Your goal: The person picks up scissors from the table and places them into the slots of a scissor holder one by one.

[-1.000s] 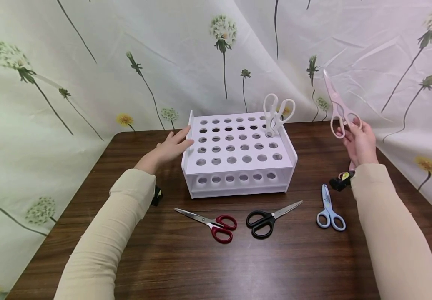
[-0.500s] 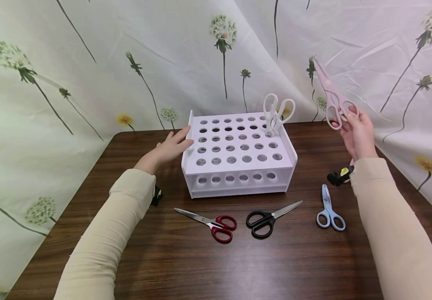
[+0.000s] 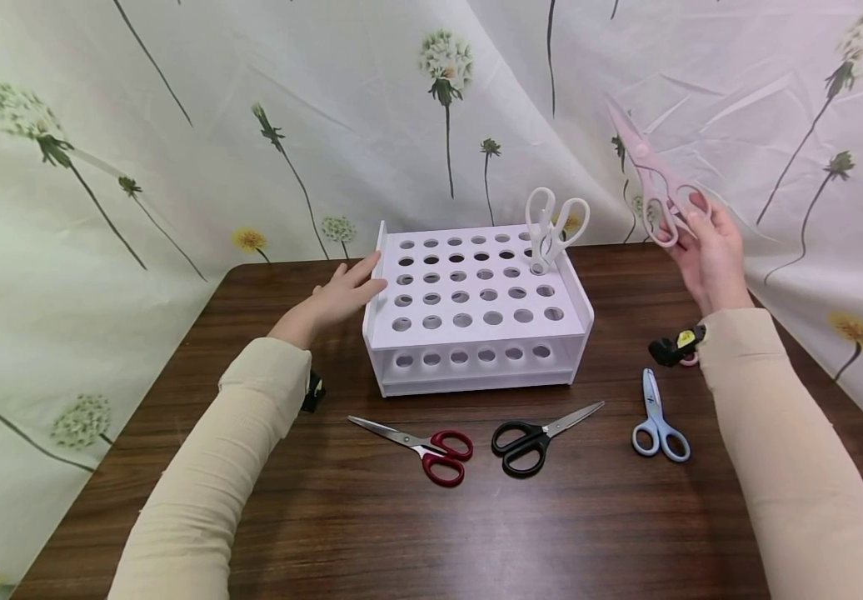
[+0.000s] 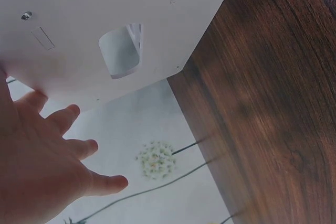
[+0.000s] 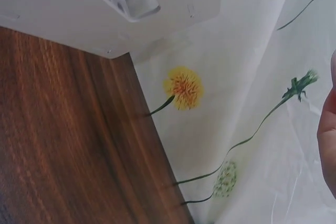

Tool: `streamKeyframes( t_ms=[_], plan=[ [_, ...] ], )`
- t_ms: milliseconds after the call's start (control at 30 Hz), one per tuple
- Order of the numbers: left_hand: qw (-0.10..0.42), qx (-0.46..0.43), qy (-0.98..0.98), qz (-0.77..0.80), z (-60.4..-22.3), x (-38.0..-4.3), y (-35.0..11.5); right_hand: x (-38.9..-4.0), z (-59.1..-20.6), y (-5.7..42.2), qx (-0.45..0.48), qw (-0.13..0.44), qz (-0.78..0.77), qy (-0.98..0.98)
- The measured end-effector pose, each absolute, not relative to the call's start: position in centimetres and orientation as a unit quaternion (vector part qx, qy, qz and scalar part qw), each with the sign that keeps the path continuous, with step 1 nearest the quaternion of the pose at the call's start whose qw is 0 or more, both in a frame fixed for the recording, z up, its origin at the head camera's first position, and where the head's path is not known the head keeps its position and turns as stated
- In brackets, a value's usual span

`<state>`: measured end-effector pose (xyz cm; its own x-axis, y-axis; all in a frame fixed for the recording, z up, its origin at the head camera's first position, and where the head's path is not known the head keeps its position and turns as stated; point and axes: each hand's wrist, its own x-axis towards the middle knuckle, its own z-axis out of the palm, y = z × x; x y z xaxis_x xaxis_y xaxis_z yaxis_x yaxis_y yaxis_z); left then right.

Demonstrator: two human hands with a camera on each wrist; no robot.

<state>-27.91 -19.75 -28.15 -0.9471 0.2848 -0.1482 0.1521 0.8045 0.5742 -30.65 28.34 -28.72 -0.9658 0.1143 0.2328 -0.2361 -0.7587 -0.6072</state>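
Note:
My right hand (image 3: 715,254) holds pink scissors (image 3: 645,162) by the finger loops, up in the air to the right of the rack. The blades point up and to the left. In the right wrist view only an edge of that hand (image 5: 328,135) shows. With fingers spread, my left hand (image 3: 336,293) rests against the left side panel of the white rack (image 3: 476,332), a board with rows of round holes. The left wrist view shows the hand (image 4: 47,156) at the panel's edge. White scissors (image 3: 544,242) stand handles up in a hole at the rack's right side.
On the brown wooden table (image 3: 431,542) in front of the rack lie red-handled scissors (image 3: 431,450) and black-handled scissors (image 3: 532,442). Light blue scissors (image 3: 655,421) lie at the right, near the right sleeve (image 3: 784,433). A flowered cloth (image 3: 371,108) hangs behind the table.
My right hand has risen slightly and moved a little left, and the pink scissors in it have tilted further left. The left hand and the rack have stayed still.

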Motion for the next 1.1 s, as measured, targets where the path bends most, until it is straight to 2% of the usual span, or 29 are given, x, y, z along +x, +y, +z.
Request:
streamKeyframes(
  t_ms=[833, 1100],
  plan=[
    [0.118, 0.117, 0.942, 0.293, -28.2, -27.9, -20.0, -30.0, -25.9, 25.2, 0.167, 0.114, 0.909, -0.366],
    [0.118, 0.111, 0.944, 0.287, -28.2, -27.8, -20.0, -29.7, -25.0, 24.5, 0.159, 0.127, 0.897, -0.391]
  ],
)
